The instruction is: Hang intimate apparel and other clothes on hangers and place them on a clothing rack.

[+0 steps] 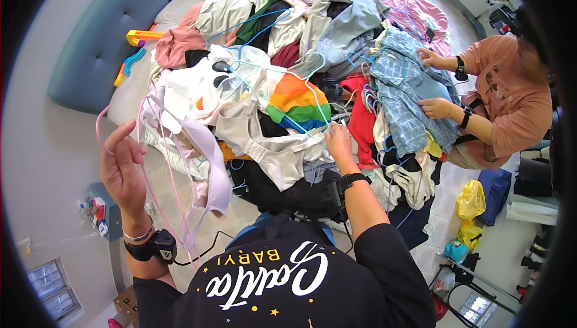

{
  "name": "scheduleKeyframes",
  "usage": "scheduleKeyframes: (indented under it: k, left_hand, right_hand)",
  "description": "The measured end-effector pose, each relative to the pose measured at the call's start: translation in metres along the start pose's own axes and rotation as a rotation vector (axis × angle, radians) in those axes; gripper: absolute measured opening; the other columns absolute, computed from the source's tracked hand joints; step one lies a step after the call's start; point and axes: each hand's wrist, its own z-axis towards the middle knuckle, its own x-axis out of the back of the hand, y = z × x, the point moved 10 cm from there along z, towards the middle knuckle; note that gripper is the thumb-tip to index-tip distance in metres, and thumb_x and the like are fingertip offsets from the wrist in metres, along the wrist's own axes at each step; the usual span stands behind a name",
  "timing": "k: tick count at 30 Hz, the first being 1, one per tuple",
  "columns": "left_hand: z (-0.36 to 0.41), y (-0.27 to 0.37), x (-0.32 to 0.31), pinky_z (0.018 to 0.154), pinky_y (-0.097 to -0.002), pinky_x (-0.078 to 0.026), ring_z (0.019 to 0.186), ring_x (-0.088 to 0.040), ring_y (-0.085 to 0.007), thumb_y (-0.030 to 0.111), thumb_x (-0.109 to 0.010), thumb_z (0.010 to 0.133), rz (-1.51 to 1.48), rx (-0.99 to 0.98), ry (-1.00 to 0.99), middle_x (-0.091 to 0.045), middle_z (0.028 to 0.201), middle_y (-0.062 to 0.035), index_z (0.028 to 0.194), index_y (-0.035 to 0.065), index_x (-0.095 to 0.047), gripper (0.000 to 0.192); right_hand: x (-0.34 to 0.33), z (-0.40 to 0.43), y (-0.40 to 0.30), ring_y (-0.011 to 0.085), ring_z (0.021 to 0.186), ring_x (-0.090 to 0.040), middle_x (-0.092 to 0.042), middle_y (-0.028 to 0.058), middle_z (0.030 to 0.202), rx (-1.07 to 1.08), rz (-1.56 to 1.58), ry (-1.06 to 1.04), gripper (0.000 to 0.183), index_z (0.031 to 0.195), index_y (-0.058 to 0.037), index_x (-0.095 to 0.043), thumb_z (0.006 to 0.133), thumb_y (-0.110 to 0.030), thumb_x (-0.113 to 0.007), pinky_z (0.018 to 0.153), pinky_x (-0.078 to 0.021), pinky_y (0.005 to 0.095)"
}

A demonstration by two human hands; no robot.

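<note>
My left hand (pixel 121 166) is raised at the left, its fingers closed around a pink clothes hanger (pixel 143 170). From that hanger hangs a lilac bra (pixel 216 184), its straps running over the hanger's ends. At the front of the clothes pile, my right hand (pixel 339 143) grips a corner of a mint-green clothes hanger (pixel 318 91). A pale grey-beige bra (pixel 270 152) lies beside it on the pile; whether its strap is on this hanger I cannot tell. Beneath the hanger shows a rainbow-striped cloth (pixel 299 100), next to a white garment with a printed face (pixel 194 84).
A heap of clothes covers the bed (pixel 126 107), backed by a blue padded headboard (pixel 108 44). A blue hanger (pixel 245 35) rests on top. At right, another person (pixel 509 89) handles a blue checked shirt (pixel 396 89). Yellow plastic bags (pixel 471 199) sit on the floor.
</note>
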Motion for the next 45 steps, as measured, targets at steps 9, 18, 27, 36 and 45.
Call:
scheduleKeyframes:
  k: [9,18,27,36,45]
  left_hand:
    - [0.002,-0.030,-0.007,0.054,-0.0168,-0.032,0.058,-0.038,-0.0047,0.008,-0.040,0.093,0.012,0.113,-0.017,-0.047,0.069,0.0010,0.106,0.0007,-0.057,0.023]
    - [0.012,-0.024,-0.035,0.054,-0.0179,-0.031,0.058,-0.037,-0.0051,0.010,-0.040,0.093,-0.047,0.109,-0.115,-0.040,0.063,0.0027,0.109,0.0030,-0.056,0.024]
    - [0.035,0.034,-0.057,0.055,-0.0172,-0.039,0.059,-0.044,-0.0037,0.006,-0.041,0.091,-0.285,0.070,-0.207,-0.056,0.078,-0.0013,0.116,0.0046,-0.052,0.027]
    - [0.060,0.100,-0.078,0.058,-0.0188,-0.043,0.065,-0.051,-0.0061,0.004,-0.044,0.089,-0.302,-0.220,-0.445,-0.054,0.117,-0.0093,0.114,-0.0019,-0.049,0.026]
    - [0.052,0.115,-0.095,0.060,-0.0193,-0.044,0.086,-0.058,-0.0119,0.002,-0.051,0.085,-0.539,-0.232,-0.588,-0.059,0.103,-0.0159,0.087,-0.0061,-0.051,0.009]
  right_hand:
    - [0.016,-0.005,-0.011,0.0348,0.070,-0.055,-0.055,0.0183,0.073,-0.015,0.409,0.053,0.020,0.089,-0.0031,-0.054,0.083,-0.023,-0.053,0.061,-0.0404,0.0404]
    - [0.081,-0.059,-0.089,0.0304,0.069,-0.057,-0.057,0.0151,0.075,0.245,0.528,0.133,0.012,0.090,-0.0036,-0.056,0.083,-0.013,-0.054,0.059,-0.0419,0.0344]
    - [0.172,-0.104,-0.159,0.0050,0.059,-0.044,-0.050,-0.0016,0.067,0.427,0.775,0.118,0.011,0.091,-0.0026,-0.057,0.087,-0.012,-0.053,0.053,-0.0341,0.0188]
    - [0.233,-0.147,-0.200,0.0154,0.067,-0.056,-0.058,0.0076,0.074,0.492,0.569,0.228,0.011,0.087,0.0004,-0.059,0.082,-0.008,-0.055,0.061,-0.0429,0.0252]
    - [0.229,-0.182,-0.170,0.0134,0.071,-0.056,-0.059,0.0077,0.079,0.356,0.621,0.208,0.015,0.092,0.0011,-0.059,0.080,-0.008,-0.057,0.063,-0.0433,0.0240]
